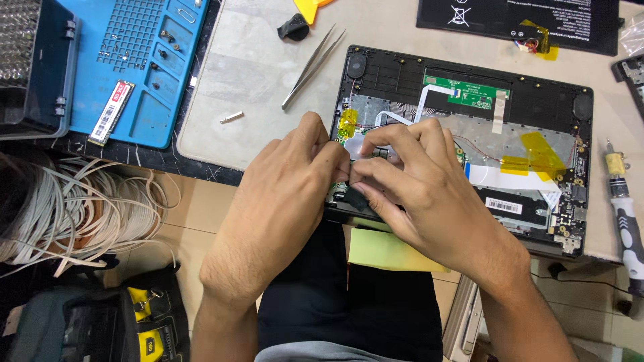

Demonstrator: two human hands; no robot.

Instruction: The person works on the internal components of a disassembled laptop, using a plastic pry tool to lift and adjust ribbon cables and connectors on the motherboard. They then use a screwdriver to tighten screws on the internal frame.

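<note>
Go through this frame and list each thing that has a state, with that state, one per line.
Laptop: back cover off, internals exposed.
Battery: out of the laptop, lying on the table.
Tweezers: lying unused.
Screwdriver: lying unused at the right.
Memory stick: resting on the blue tray.
Left hand: fingers pinched at the laptop's left edge.
Right hand: fingers pressing the same spot.

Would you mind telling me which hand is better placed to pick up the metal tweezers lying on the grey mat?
Probably the left hand. The silver metal tweezers lie up and to the left of it, beside the opened black laptop base, while the right hand would have to cross over the left.
</note>
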